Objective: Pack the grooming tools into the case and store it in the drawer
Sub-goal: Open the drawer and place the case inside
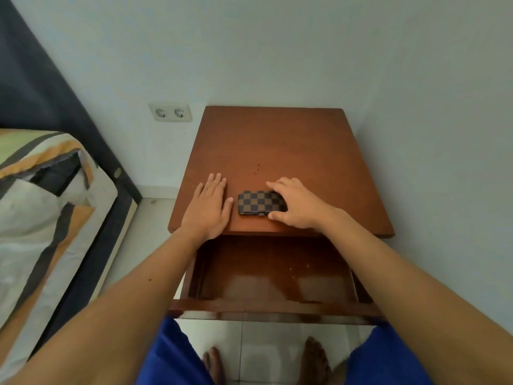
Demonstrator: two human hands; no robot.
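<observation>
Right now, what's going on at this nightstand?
A person stands at a wooden nightstand with its drawer pulled open below. The checkered case lies closed on the top near the front edge. The right hand is curled over the case's right end, gripping it, while the left hand rests flat on the wood beside it. The case is not yet in the drawer.

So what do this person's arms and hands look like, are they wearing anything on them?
Nothing worn: the left hand and right hand are bare, with no gloves, rings, watch or bracelets showing. Both forearms are bare too, with no sleeves in view. Lower down, blue shorts show.
</observation>
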